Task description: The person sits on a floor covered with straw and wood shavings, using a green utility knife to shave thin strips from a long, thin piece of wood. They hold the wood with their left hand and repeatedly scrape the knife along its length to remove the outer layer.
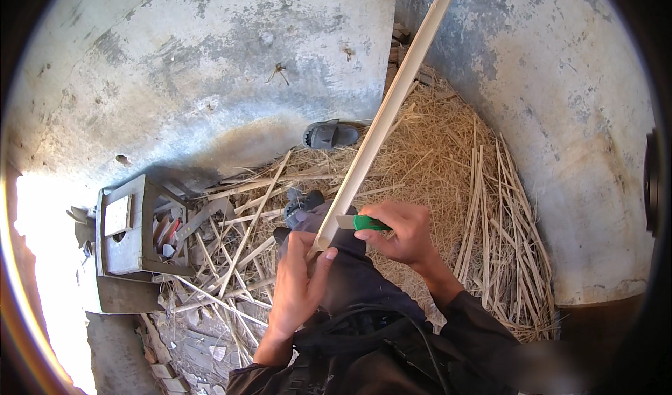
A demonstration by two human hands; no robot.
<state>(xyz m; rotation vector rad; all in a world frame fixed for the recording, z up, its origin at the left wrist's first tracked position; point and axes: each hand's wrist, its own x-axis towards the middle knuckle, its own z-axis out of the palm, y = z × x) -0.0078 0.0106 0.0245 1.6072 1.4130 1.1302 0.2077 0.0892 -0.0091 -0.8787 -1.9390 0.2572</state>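
Left hand (297, 283) closed around the lower end of a long pale cane strip (381, 122), right hand (399, 235) closed on a green-handled knife (360, 223) whose blade meets the strip just above the left thumb: seen from the head camera, a person seated over a bed of straw (434, 164) works the stick across a dark-trousered knee, its upper end rising past the top of the frame against a stained concrete wall (210, 66). The step in hand looks to be paring or splitting the strip near its base; judging by the grip, any further cut calls for a steady hold below the blade and fingers kept clear of the edge. Cut slivers (245, 234) lie scattered over the ground to the left, longer ones fanned out to the right. A grey sandal (330, 135) rests at the foot of the wall. At far left a small open wooden box (126, 234) holds what appear to be a few tools or scraps, one reddish; its contents are too small to tell apart.
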